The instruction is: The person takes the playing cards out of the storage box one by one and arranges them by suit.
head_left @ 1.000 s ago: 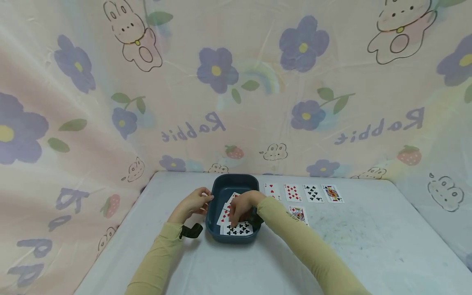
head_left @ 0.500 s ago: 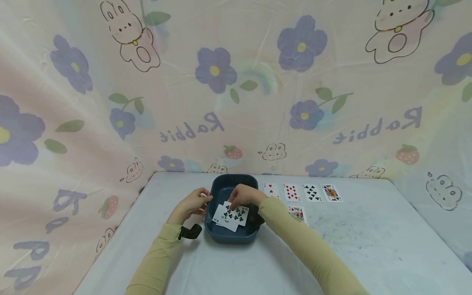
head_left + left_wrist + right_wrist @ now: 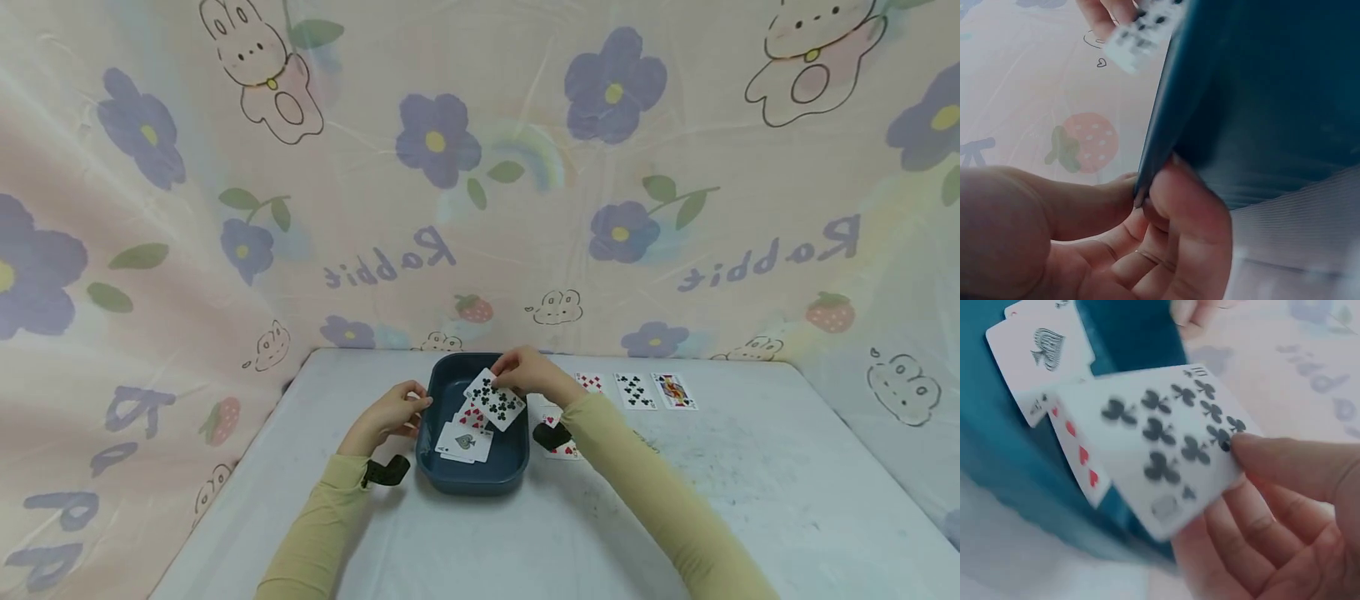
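Observation:
My right hand (image 3: 532, 373) pinches a ten of clubs (image 3: 1166, 434) by one edge, thumb on its face. In the head view the card is tilted above the right side of a dark blue plastic bin (image 3: 480, 485). Below it in the bin are an ace of spades (image 3: 454, 442) and a hearts card (image 3: 1086, 464) partly covered by the ten. Edges of other cards peek out under the ace. My left hand (image 3: 388, 418) grips the bin's left rim; the left wrist view has thumb and forefinger on either side of the wall.
Right of the bin lies a row of face-up cards: a diamonds card (image 3: 589, 382), a clubs card (image 3: 636, 392) and a picture card (image 3: 676, 391). Nearer, a hearts card (image 3: 564, 452) is partly hidden by the right wrist camera (image 3: 552, 436). A patterned cloth hangs behind the table.
My right hand has lifted the ten of clubs from the pile and moved it up and right, uncovering the ace of spades. The left hand has stayed at the rim.

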### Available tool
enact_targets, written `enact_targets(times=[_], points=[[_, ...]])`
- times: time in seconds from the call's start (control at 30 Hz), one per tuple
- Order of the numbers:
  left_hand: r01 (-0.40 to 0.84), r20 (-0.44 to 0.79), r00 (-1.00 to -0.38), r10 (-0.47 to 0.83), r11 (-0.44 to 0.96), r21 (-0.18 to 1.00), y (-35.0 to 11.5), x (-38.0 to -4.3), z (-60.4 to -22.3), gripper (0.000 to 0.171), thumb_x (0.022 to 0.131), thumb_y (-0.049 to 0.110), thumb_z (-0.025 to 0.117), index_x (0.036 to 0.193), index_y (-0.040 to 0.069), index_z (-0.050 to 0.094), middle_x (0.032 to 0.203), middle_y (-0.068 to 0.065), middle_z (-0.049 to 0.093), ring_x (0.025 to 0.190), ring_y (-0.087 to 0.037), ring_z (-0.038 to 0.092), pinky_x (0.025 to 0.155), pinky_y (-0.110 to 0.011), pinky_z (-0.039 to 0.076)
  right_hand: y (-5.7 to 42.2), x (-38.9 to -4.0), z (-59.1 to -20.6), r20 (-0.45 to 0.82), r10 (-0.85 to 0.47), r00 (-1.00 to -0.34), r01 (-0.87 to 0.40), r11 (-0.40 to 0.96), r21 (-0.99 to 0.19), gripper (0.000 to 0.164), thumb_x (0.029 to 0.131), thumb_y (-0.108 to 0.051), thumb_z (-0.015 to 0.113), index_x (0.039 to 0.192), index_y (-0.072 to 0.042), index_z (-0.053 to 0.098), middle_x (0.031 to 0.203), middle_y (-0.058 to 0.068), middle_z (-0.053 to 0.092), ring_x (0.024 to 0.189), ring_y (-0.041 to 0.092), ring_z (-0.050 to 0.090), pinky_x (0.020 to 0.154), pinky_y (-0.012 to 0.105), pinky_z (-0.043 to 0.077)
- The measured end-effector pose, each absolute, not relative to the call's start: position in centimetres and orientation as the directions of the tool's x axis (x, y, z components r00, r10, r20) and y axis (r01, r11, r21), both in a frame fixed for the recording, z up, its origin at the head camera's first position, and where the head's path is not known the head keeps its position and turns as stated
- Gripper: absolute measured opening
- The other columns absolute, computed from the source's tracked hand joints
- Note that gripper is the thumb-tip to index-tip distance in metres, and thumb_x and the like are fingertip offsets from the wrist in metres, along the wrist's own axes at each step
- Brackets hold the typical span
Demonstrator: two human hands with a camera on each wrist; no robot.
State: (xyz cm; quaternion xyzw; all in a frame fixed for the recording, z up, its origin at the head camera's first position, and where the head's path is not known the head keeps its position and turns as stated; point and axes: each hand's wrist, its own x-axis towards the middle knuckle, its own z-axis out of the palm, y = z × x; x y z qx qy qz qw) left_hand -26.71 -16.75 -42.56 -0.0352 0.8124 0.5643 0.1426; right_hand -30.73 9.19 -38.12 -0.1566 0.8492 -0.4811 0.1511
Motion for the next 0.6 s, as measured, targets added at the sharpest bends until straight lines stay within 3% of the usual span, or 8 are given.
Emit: enact_targets(times=[0.3, 0.6], points=[[-0.218, -0.273, -0.957, 0.101, 0.373, 0.902, -16.9, -26.7, -42.5, 0.012, 0.099, 0.014, 0.053, 0.104, 0.005, 0.047, 0.077, -0.008, 0.054, 0.061, -0.017, 0.053, 0.051, -0.028, 0.049, 14.4, -29.9, -37.2, -0.124, -0.387, -0.914, -0.033, 0.377, -0.926, 0.033, 0.088, -0.006, 0.066, 0.119, 0.006, 0.059, 0.094, 0.014, 0.069, 0.077, 0.021, 0.067, 0.075, 0.039, 0.055], [-0.222, -0.276, -0.956, 0.101, 0.365, 0.904, -16.6, -26.9, -42.8, 0.011, 0.099, 0.014, 0.053, 0.103, 0.006, 0.047, 0.078, -0.008, 0.055, 0.060, -0.017, 0.054, 0.051, -0.027, 0.048, 19.6, -28.4, -39.2, -0.160, -0.336, -0.928, 0.027, 0.367, -0.930, 0.034, 0.091, -0.008, 0.063, 0.121, 0.007, 0.057, 0.094, 0.011, 0.067, 0.080, 0.019, 0.063, 0.082, 0.043, 0.052]])
